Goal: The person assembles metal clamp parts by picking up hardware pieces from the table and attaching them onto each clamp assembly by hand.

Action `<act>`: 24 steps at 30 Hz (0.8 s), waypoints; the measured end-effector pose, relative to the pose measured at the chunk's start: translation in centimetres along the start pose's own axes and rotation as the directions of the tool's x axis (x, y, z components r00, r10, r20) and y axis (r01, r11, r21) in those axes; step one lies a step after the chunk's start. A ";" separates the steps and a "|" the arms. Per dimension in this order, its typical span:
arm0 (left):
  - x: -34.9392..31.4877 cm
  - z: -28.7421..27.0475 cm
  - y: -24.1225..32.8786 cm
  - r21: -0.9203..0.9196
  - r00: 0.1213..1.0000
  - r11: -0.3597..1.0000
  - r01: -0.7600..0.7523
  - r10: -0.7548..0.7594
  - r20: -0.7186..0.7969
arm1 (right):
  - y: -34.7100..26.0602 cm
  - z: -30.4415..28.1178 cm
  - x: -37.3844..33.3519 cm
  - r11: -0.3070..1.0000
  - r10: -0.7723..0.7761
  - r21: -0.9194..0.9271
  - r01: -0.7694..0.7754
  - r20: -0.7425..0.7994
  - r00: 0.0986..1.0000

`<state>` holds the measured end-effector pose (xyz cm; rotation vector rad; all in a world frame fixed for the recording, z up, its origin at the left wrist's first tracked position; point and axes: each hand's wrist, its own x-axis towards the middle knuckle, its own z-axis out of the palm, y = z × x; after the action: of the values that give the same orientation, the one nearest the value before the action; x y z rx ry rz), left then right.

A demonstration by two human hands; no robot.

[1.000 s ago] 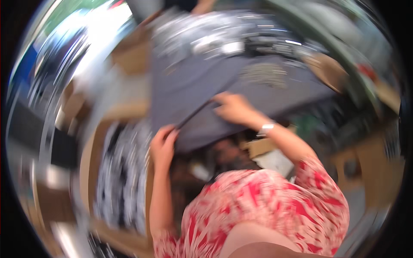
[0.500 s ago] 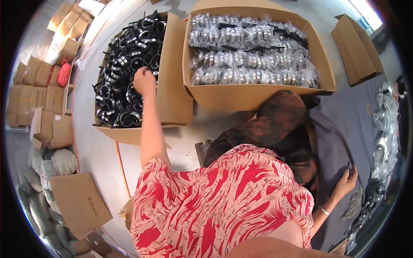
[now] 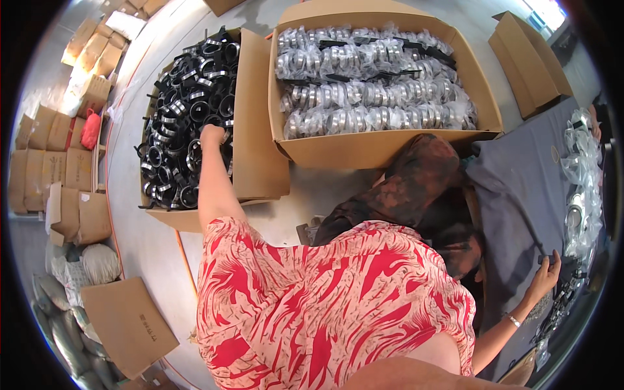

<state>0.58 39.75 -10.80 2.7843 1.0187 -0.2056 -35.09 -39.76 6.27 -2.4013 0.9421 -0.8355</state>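
My left hand [image 3: 212, 135] is down among black rings with shiny metal bands [image 3: 170, 120], heaped in an open cardboard box at the left. Its fingers are curled at one of the rings; what they grip is hidden. On the right, over a table with a grey cloth [image 3: 504, 175], my right hand [image 3: 547, 276] has its fingers bent together around something small and dark that I cannot make out. Close to that hand lie black and metal parts [image 3: 569, 289] and a row of clear-wrapped metal rings [image 3: 583, 214].
In front of me stands a large open carton [image 3: 383, 143] with rows of plastic-wrapped metal rings [image 3: 380, 120]. An open cardboard box [image 3: 530, 65] is at the far right. Stacked cartons [image 3: 58, 169], a red bundle [image 3: 91, 129] and grey sacks [image 3: 58, 331] line the left side.
My left hand has moved slightly nearer to me within the heap of black rings. The right hand has shifted rightward across the cloth, toward the wrapped rings. The whole view has tilted a little.
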 end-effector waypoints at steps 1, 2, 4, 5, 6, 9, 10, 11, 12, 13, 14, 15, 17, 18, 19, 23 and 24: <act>1.9 0.5 -1.7 0.031 0.997 0.996 -0.079 0.079 -0.011 | -0.1 -0.2 0.0 1.000 -0.001 0.004 0.001 0.001 1.000; 1.6 -0.4 -0.3 0.071 0.979 0.979 -0.191 0.195 -0.053 | -0.2 -0.7 -0.6 0.999 0.032 0.012 -0.032 -0.022 0.999; 3.5 -2.5 -2.9 -0.068 0.978 0.979 -0.192 0.186 -0.089 | 0.2 -1.2 -0.6 0.997 0.054 0.048 -0.053 -0.019 0.998; 3.2 -4.4 -1.7 -0.072 0.993 0.991 -0.109 0.107 -0.040 | 0.6 -1.9 -0.9 0.996 0.092 -0.012 -0.092 0.024 0.995; 3.3 -6.3 -2.4 0.047 0.953 0.960 -0.277 0.281 -0.111 | 1.3 -2.6 -0.9 0.990 0.130 -0.063 -0.125 0.074 0.989; 1.9 -11.4 1.2 -0.120 0.956 0.959 -0.258 0.236 -0.172 | 5.2 -3.7 -1.8 0.988 -0.019 -0.150 0.024 0.033 0.999; 2.0 -12.5 1.3 -0.179 0.954 0.946 -0.269 0.237 -0.183 | 5.3 -4.0 -1.5 0.980 0.037 -0.199 -0.011 0.126 0.991; 2.3 -12.9 1.5 -0.212 0.765 0.748 -0.629 0.545 -0.345 | 5.4 -4.4 -1.9 0.963 0.119 -0.263 -0.066 0.190 0.975; 1.3 -13.1 3.1 -0.382 0.753 0.650 -0.657 0.541 -0.376 | 4.9 -3.6 -2.3 0.965 0.168 -0.231 -0.122 0.193 0.967; -0.8 -13.4 5.0 -0.632 0.805 0.511 -0.583 0.468 -0.364 | 3.7 -2.0 -2.4 0.949 0.176 -0.298 -0.105 0.221 0.959; -4.0 -14.3 8.0 -0.797 0.912 0.503 -0.333 0.388 -0.137 | 0.1 -1.2 -3.2 0.868 0.145 -0.495 -0.037 0.183 0.972; -5.9 -14.3 10.3 -0.893 0.893 0.354 -0.279 0.439 -0.105 | -1.8 -1.3 -3.4 0.871 0.180 -0.485 -0.077 0.169 0.969; -9.1 -13.1 16.0 -0.979 0.741 0.042 -0.199 0.661 -0.123 | -4.7 -2.1 -3.7 0.811 0.262 -0.566 -0.150 0.122 0.957; -11.8 -12.5 19.9 -0.993 0.670 -0.044 -0.107 0.735 -0.104 | -5.8 -2.0 -3.9 0.750 0.233 -0.646 -0.142 0.056 0.971; -14.6 -11.6 23.2 -0.993 0.643 -0.035 -0.115 0.759 -0.102 | -6.4 -1.9 -3.7 0.687 0.238 -0.712 -0.145 0.032 0.971; -27.0 -9.8 32.2 -0.983 0.407 -0.129 0.129 0.911 -0.066 | -6.0 -1.5 -3.5 0.814 0.244 -0.558 -0.161 0.077 0.967; -30.7 -9.7 33.5 -0.983 0.349 -0.107 0.148 0.936 -0.049 | -8.3 -1.7 -4.2 0.900 0.112 -0.427 -0.090 0.027 0.993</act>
<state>-0.23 -2.66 8.06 1.1304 -0.3665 -0.3868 -34.93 -31.42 10.69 -2.6883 1.3318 -0.5695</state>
